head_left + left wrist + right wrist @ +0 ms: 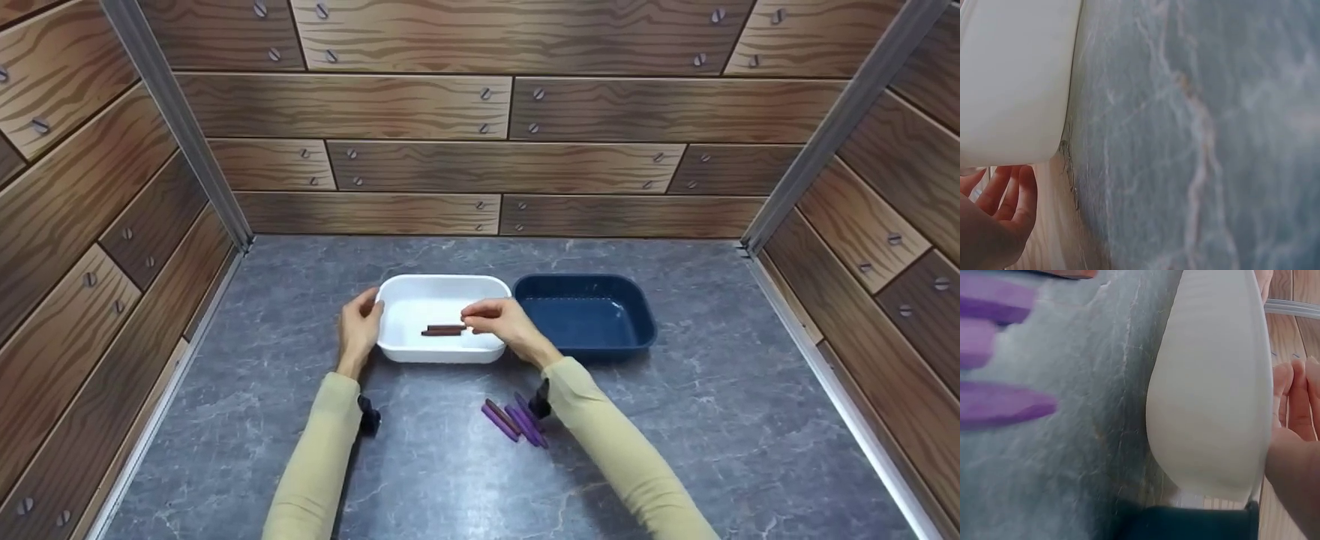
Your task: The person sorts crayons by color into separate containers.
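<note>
My left hand (358, 328) is at the left end of a white rectangular dish (442, 355), its fingertips against the outer wall, as the left wrist view shows. Above the dish's right part is my right hand (504, 324), thumb and fingers pointing left and inward. Two thin brown crayon-like sticks (441, 333) lie side by side on the dish floor, just left of the right fingertips. Nothing shows between those fingers (1298, 402) in the right wrist view. Below the right wrist, several purple sticks (525, 424) and a brown stick (502, 417) lie on the table.
A dark blue dish (646, 330) stands right beside the white one. Grey marbled tabletop (247, 420) surrounds both, with wood-patterned walls (420, 165) at the back and sides. Black wrist cameras (369, 417) sit on both sleeves.
</note>
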### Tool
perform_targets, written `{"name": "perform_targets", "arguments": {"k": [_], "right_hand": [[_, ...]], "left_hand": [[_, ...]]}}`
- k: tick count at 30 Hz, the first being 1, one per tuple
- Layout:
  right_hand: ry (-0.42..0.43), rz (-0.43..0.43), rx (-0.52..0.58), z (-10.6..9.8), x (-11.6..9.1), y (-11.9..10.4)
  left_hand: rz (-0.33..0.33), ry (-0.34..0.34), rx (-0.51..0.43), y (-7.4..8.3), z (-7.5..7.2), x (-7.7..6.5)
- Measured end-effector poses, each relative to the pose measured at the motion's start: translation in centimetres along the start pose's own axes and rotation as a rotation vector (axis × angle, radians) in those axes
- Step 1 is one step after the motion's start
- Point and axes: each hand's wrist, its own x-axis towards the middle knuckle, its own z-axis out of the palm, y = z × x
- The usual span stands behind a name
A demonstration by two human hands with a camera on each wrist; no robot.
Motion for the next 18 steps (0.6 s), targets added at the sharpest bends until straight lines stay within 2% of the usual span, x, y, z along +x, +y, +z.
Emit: {"name": "perform_targets", "arguments": {"k": [9,18], "right_hand": [[-0.013,-0.008,0.08,-1.6,-2.8,0.1],[-0.036,-0.003,0.028,-2.9,-5.1,1.2]], "left_hand": [[-0.013,-0.009,0.002,0.3,-0.3,-0.2],[-0.048,-0.031,0.005,0.4,-0.2,-0.5]]}}
